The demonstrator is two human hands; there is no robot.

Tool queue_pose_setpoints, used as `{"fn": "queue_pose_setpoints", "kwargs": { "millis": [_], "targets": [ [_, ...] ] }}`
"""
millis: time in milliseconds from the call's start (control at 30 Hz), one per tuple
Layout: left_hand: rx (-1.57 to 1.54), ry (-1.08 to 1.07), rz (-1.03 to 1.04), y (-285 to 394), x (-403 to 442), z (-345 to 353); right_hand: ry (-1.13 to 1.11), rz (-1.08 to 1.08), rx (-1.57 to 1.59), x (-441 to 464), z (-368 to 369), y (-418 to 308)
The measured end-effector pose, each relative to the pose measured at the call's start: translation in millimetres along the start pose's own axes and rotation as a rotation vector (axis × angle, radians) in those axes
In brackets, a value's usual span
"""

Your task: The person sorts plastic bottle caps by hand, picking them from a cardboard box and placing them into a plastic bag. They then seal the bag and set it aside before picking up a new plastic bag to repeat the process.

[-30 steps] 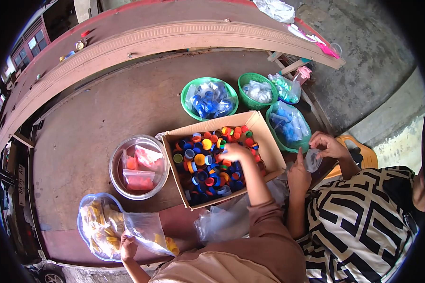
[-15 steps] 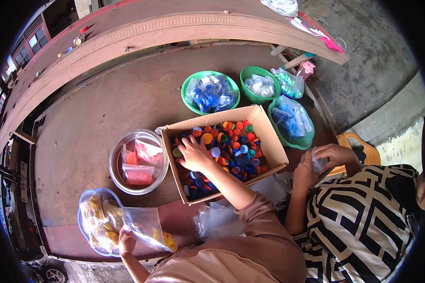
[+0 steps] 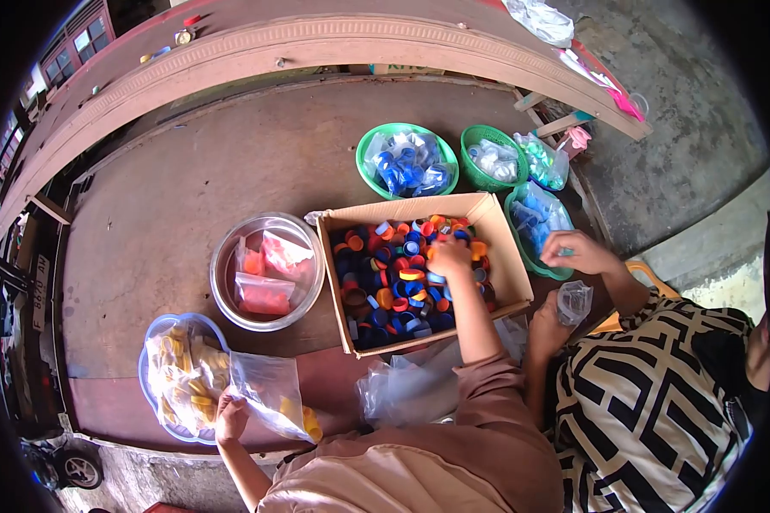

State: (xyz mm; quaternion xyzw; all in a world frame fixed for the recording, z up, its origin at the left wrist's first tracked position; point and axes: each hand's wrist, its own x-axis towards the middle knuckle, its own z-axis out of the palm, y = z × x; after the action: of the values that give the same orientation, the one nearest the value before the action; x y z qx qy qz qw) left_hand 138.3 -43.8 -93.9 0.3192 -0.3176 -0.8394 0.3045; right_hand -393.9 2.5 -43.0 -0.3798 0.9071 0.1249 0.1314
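Observation:
My left hand pinches the edge of a clear plastic bag with a few yellow bottle caps at its lower end. It is beside a bluish basin that holds bagged yellow caps. My right hand is down in a cardboard box full of mixed bottle caps, mostly blue, red and orange. Motion smears its fingers, and an orange cap shows right beside them. Whether they grip a cap is not clear.
A metal bowl with bags of red-pink caps stands left of the box. Green baskets of bagged caps sit behind and to the right. Empty plastic bags lie in front. At right, a co-worker's hands handle a clear bag.
My right hand has moved from the box's left side to its right part. My left hand still holds the bag. The co-worker's hands have come apart. The view has shifted slightly.

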Motion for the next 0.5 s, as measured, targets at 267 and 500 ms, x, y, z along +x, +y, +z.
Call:
{"fn": "queue_pose_setpoints", "kwargs": {
  "millis": [267, 500],
  "targets": [
    [0.017, -0.03, -0.001, 2.6, 0.9, 3.9, -0.048, 0.214, -0.028, -43.2, -18.1, -0.2],
    [0.0, -0.082, -0.013, 6.4, 0.9, 8.4, 0.47, -0.717, 0.179, -22.1, 6.0, -131.6]
  ]
}}
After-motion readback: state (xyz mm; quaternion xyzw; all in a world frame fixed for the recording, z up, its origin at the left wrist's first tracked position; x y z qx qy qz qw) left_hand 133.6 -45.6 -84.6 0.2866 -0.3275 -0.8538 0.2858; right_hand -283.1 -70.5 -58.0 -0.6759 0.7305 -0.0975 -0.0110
